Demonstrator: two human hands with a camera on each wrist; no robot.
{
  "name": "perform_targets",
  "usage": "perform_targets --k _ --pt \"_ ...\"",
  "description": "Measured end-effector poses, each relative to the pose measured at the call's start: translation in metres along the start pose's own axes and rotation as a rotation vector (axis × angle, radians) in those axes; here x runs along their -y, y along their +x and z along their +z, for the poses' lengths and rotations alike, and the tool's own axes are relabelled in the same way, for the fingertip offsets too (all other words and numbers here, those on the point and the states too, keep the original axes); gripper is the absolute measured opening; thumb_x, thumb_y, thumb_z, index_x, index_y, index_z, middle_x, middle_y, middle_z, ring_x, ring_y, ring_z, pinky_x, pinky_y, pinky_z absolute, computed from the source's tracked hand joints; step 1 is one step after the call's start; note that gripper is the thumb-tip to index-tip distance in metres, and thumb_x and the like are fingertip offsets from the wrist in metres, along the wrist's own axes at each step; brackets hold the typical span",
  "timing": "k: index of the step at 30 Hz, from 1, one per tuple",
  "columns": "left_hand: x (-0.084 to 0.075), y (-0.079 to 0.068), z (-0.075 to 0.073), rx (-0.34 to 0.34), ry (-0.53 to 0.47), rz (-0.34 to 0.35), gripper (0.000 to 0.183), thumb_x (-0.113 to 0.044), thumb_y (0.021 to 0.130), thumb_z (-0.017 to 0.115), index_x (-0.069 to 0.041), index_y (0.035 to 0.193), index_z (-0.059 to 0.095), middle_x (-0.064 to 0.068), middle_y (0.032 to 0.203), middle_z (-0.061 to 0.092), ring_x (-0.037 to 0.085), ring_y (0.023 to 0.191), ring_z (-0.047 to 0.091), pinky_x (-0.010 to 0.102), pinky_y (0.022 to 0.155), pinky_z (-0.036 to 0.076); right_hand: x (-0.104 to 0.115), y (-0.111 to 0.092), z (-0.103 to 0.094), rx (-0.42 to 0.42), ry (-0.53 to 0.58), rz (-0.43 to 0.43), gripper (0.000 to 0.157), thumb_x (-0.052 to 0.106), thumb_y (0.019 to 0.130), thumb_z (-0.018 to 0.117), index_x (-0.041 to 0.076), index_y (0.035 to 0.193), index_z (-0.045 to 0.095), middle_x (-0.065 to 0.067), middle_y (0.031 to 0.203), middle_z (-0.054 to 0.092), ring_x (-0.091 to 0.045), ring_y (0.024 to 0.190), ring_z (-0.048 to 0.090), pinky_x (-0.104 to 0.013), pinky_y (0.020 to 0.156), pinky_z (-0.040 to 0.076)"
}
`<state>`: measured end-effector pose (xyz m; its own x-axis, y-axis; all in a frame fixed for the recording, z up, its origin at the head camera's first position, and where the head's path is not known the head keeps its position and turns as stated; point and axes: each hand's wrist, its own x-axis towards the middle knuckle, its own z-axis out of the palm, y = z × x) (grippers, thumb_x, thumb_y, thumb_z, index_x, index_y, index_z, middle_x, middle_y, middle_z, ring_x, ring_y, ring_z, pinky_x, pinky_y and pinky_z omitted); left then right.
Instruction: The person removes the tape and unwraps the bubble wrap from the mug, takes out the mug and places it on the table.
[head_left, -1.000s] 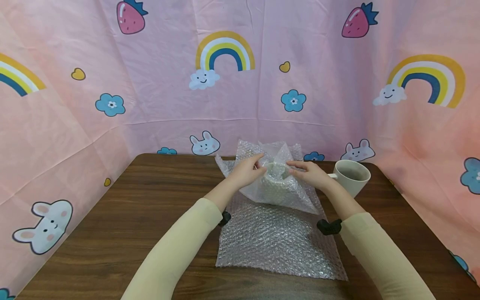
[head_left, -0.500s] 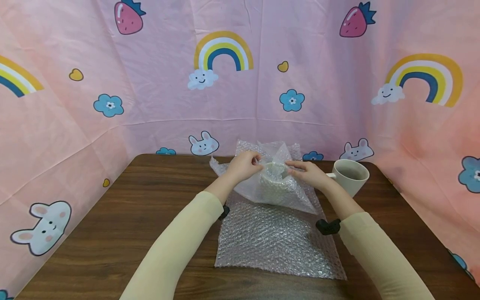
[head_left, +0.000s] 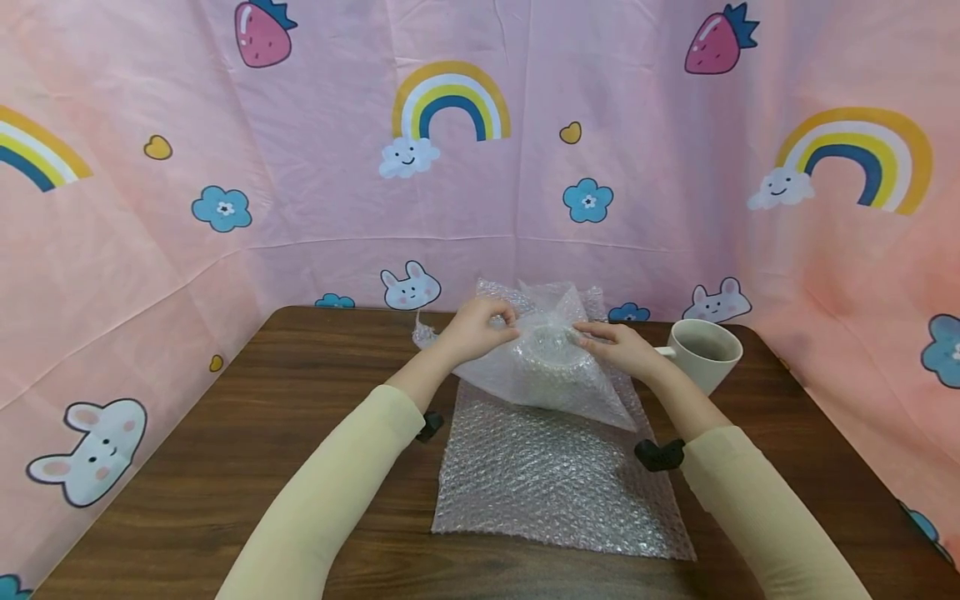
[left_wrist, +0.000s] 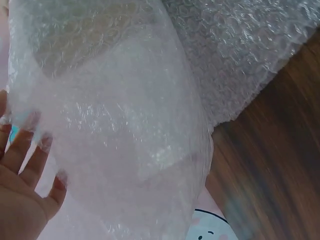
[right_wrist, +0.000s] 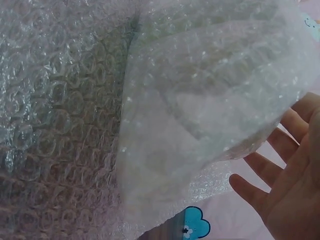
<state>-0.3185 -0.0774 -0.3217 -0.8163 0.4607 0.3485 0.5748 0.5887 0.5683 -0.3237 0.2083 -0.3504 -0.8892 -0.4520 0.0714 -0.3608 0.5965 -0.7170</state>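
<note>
A sheet of bubble wrap (head_left: pixel 555 475) lies on the table, its upper part folded over a pale, round-rimmed vessel (head_left: pixel 555 350) that shows through the film. My left hand (head_left: pixel 477 327) is at the left of the bundle and pinches the wrap's loose edge, pulled out leftward. In the left wrist view, fingertips (left_wrist: pixel 46 140) show through the translucent flap (left_wrist: pixel 125 115). On the other side, my right hand (head_left: pixel 617 346) touches the bundle with its fingers nearly straight; the right wrist view has them spread beside the wrap (right_wrist: pixel 210 100).
Just right of my right hand stands a white mug (head_left: pixel 703 354), its handle toward the bundle. Both stand on a dark wooden table (head_left: pixel 337 375). A pink patterned cloth (head_left: pixel 465 200) hangs behind and at the sides.
My left hand has moved left and drawn the flap with it, so the film now stretches flatter over the vessel's rim. The right hand has stayed in place.
</note>
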Motion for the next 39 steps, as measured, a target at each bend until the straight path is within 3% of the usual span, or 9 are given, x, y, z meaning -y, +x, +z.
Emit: perform_targets --k 7,11,18,31,39 --pt "0.002 -0.015 -0.006 0.042 -0.114 0.078 0.012 -0.018 0.092 0.067 -0.012 0.085 0.059 0.001 0.100 0.064 0.018 0.106 0.057 0.036 0.094 0.044 0.000 -0.001 0.001 0.002 0.013 0.014 0.052 0.034 0.101 0.050 0.012 0.146 0.041 -0.017 0.151 0.032 -0.039 0.136 0.030 -0.058 0.100 0.034" --pt "0.003 -0.024 -0.009 0.040 -0.153 0.118 0.010 -0.017 0.092 0.067 -0.012 0.086 0.059 0.000 0.093 0.063 0.016 0.093 0.059 0.034 0.085 0.048 0.001 -0.002 0.001 0.007 0.033 0.016 0.052 0.034 0.101 0.050 0.011 0.147 0.040 -0.017 0.151 0.031 -0.039 0.136 0.029 -0.058 0.101 0.034" --pt "0.006 -0.040 -0.014 0.073 -0.233 0.137 0.007 -0.016 0.091 0.067 -0.011 0.089 0.062 -0.001 0.087 0.062 0.016 0.083 0.057 0.034 0.078 0.048 0.001 -0.003 0.002 0.016 0.049 0.023 0.052 0.033 0.101 0.049 0.011 0.148 0.039 -0.018 0.151 0.030 -0.040 0.135 0.031 -0.058 0.101 0.034" --pt "0.011 -0.071 -0.024 0.222 -0.184 0.253 0.005 -0.017 0.092 0.066 -0.015 0.089 0.063 -0.007 0.088 0.062 0.013 0.090 0.059 0.040 0.087 0.047 -0.003 -0.002 0.002 0.013 0.060 -0.010 0.053 0.034 0.101 0.049 0.008 0.147 0.039 -0.021 0.150 0.031 -0.042 0.135 0.029 -0.060 0.101 0.032" --pt "0.006 -0.092 -0.018 0.284 -0.067 0.342 0.006 -0.016 0.093 0.064 -0.016 0.088 0.061 -0.011 0.085 0.059 0.007 0.081 0.056 0.034 0.073 0.051 -0.004 -0.002 0.002 0.006 0.060 -0.031 0.052 0.032 0.102 0.049 0.007 0.146 0.040 -0.022 0.148 0.034 -0.042 0.133 0.032 -0.060 0.101 0.032"
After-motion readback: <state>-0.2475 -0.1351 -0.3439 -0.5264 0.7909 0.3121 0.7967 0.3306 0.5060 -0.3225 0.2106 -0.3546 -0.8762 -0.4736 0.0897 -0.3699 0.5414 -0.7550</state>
